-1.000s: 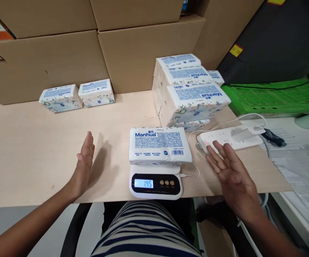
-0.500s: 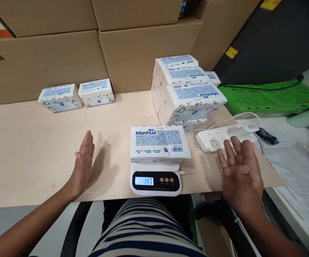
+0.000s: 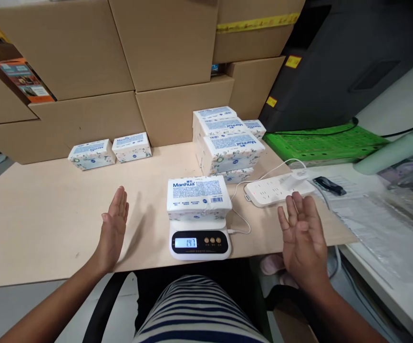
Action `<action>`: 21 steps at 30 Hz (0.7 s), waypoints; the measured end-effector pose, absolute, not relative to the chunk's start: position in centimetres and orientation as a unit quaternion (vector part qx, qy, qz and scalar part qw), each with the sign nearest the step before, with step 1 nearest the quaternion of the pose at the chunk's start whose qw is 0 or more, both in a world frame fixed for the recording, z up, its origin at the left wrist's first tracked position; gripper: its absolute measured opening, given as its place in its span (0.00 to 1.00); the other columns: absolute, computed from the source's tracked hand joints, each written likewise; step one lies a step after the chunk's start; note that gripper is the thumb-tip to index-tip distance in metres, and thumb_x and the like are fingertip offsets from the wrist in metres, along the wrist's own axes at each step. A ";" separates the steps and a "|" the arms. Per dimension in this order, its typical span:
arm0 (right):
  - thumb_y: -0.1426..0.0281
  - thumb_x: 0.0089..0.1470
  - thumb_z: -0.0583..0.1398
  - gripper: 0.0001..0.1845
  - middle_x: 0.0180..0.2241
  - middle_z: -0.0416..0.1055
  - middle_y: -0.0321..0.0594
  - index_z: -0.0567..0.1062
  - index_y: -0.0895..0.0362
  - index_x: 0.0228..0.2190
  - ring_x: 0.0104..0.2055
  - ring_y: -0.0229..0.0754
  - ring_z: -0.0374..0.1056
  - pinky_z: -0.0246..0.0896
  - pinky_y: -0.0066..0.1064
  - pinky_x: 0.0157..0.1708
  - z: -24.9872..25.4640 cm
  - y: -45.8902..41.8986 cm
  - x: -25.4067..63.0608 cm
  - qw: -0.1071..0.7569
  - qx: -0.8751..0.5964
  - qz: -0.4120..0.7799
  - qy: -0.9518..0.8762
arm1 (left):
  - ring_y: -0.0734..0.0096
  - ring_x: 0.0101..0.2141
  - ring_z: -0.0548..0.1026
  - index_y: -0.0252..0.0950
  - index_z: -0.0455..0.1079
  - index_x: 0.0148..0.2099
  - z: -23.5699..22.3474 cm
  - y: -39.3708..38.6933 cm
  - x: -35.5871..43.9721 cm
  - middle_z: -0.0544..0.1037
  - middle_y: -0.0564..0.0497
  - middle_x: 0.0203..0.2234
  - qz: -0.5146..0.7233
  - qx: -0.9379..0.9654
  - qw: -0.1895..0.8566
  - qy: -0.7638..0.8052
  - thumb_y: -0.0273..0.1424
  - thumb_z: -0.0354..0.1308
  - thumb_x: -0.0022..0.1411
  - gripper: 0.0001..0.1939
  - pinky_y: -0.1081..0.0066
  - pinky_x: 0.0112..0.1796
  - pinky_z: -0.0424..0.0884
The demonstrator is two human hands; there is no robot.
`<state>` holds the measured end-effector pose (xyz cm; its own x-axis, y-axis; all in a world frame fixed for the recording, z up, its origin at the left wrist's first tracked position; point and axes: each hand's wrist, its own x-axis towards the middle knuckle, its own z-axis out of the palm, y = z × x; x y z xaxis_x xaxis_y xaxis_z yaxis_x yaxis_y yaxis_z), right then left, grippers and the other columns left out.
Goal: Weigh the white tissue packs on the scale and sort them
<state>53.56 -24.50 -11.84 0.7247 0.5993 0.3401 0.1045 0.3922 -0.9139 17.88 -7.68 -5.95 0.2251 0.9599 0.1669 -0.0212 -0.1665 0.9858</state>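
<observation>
A tissue pack (image 3: 197,197) marked Manhua lies on a white digital scale (image 3: 200,255), whose lit display reads about 1.47. My left hand (image 3: 114,228) is held up to the left of the scale, fingers stretched out and nothing in them. On the other side, apart from the scale, my right hand (image 3: 304,240) is raised with its palm showing and its fingers spread, also holding nothing. It is nearest to a white power strip (image 3: 269,190). Behind the scale stands a stack of several more tissue packs (image 3: 233,152).
Two tissue packs stand at the back left, one (image 3: 92,155) beside the other (image 3: 132,147). Cardboard boxes (image 3: 95,114) form a wall behind the table (image 3: 49,214). A green crate (image 3: 310,145), a dark bin (image 3: 328,71) and plastic bags (image 3: 388,233) are at the right. White cables run beside the scale.
The head view has shifted, so more of the boxes shows at the top. Both hands stay raised and apart, with little movement. The tissue pack remains on the scale with the same reading.
</observation>
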 end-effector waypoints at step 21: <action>0.42 0.66 0.63 0.59 0.84 0.33 0.40 0.35 0.40 0.81 0.86 0.56 0.29 0.27 0.64 0.82 -10.1 -16.7 48.4 0.639 -0.497 0.367 -0.458 | 0.53 0.82 0.37 0.48 0.52 0.83 -4.2 -7.0 26.1 0.45 0.56 0.83 0.472 0.558 0.506 0.458 0.67 0.45 0.70 0.49 0.48 0.80 0.40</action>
